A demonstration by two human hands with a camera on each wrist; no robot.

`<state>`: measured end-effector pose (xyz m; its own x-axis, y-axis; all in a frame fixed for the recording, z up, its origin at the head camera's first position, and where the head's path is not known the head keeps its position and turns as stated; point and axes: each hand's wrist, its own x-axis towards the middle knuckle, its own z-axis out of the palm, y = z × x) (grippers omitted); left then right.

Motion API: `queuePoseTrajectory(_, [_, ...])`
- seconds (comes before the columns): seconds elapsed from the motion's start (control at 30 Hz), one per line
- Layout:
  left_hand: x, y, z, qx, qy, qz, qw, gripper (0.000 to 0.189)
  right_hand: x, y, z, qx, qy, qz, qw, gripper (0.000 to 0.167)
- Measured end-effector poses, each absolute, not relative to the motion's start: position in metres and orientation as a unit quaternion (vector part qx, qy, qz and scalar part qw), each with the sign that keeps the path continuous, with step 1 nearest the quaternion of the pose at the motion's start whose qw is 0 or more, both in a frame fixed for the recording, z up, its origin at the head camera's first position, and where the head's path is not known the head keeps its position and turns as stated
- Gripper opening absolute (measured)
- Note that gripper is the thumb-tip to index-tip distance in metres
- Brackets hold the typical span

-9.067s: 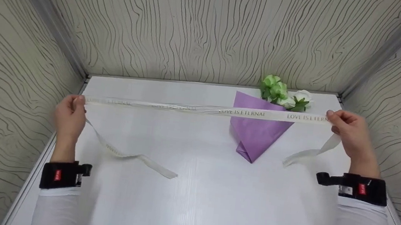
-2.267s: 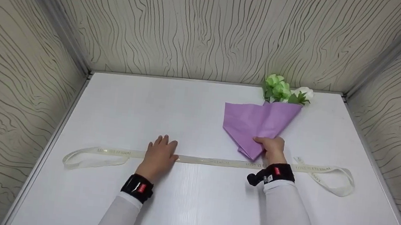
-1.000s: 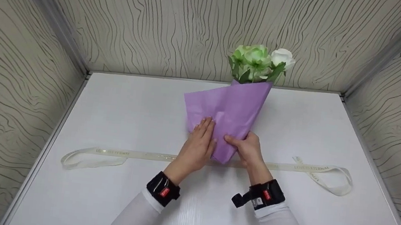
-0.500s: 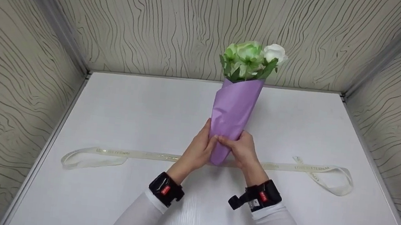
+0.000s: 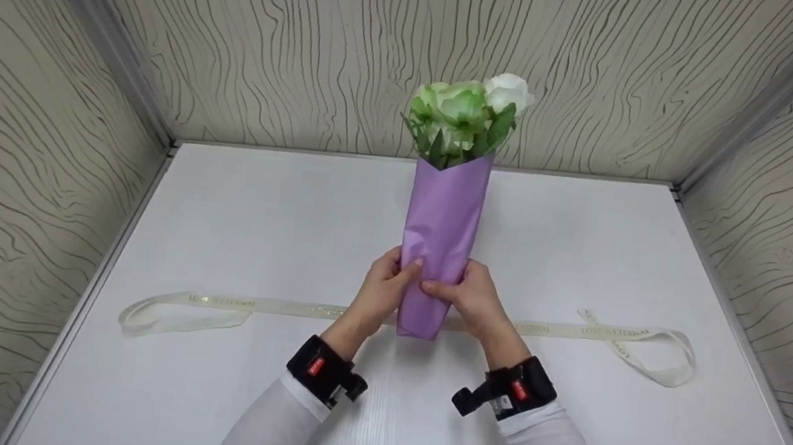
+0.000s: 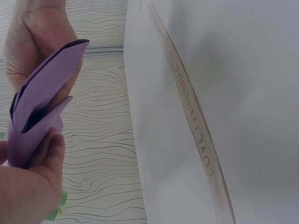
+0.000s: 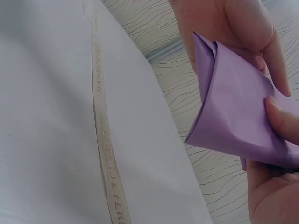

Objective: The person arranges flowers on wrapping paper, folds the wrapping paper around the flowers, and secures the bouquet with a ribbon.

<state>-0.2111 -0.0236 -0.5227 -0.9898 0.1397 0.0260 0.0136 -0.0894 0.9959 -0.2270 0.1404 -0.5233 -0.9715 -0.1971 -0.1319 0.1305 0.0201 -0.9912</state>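
Observation:
A bouquet [image 5: 445, 220] wrapped in purple paper stands near upright in the head view, green and white flowers [image 5: 462, 107] rising from its top. My left hand [image 5: 380, 291] grips its lower left side, the thumb across the front. From the right, my right hand [image 5: 479, 300] grips it at about the same height, thumb also in front. Both wrist views show the folded lower end of the paper [image 7: 233, 102] held above the table. A cream ribbon [image 5: 223, 300] with gold lettering lies across the table behind the wrists; the bouquet and hands hide its middle.
The white table [image 5: 255, 221] is bounded by wood-grain patterned panels [image 5: 298, 39] at the back and sides. The ribbon's left end [image 5: 139, 316] and right end [image 5: 679, 367] curl back in loops.
The ribbon was stretched between both hands, then laid down. The right hand took the bouquet and brought it leftward; both hands folded the loose paper round it, and it now stands straighter.

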Motion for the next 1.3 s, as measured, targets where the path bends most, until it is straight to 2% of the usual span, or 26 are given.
queuePoseTrajectory(0.3, [-0.215, -0.024, -0.526, 0.009, 0.656, 0.754, 0.035, 0.028, -0.225, 0.141, -0.526, -0.069, 0.739, -0.658, 0.129, 0.048])
queuePoseTrajectory(0.53, [-0.214, -0.025, -0.529, -0.016, 0.65, 0.76, 0.002, 0.028, -0.225, 0.142, -0.524, -0.09, 0.774, -0.617, 0.108, 0.051])
queuePoseTrajectory(0.63, [-0.215, -0.027, -0.53, -0.016, 0.649, 0.761, -0.009, 0.027, -0.226, 0.143, -0.523, -0.072, 0.776, -0.617, 0.11, 0.054])
queuePoseTrajectory(0.77, [-0.213, -0.029, -0.525, -0.017, 0.649, 0.76, -0.013, 0.026, -0.23, 0.143, -0.521, -0.034, 0.734, -0.663, 0.14, 0.056])
queuePoseTrajectory(0.83, [-0.213, -0.029, -0.526, -0.016, 0.649, 0.761, -0.011, 0.027, -0.233, 0.142, -0.521, -0.02, 0.694, -0.704, 0.151, 0.054])
queuePoseTrajectory(0.97, [-0.213, -0.029, -0.533, -0.007, 0.644, 0.765, -0.004, 0.029, -0.238, 0.142, -0.526, -0.011, 0.643, -0.754, 0.129, 0.047])
queuePoseTrajectory(1.07, [-0.212, -0.031, -0.534, -0.002, 0.643, 0.766, 0.008, 0.033, -0.238, 0.143, -0.526, -0.011, 0.648, -0.753, 0.111, 0.045])
queuePoseTrajectory(1.3, [-0.216, -0.039, -0.538, -0.027, 0.649, 0.76, 0.038, 0.037, -0.236, 0.146, -0.531, -0.02, 0.68, -0.723, 0.122, 0.041])
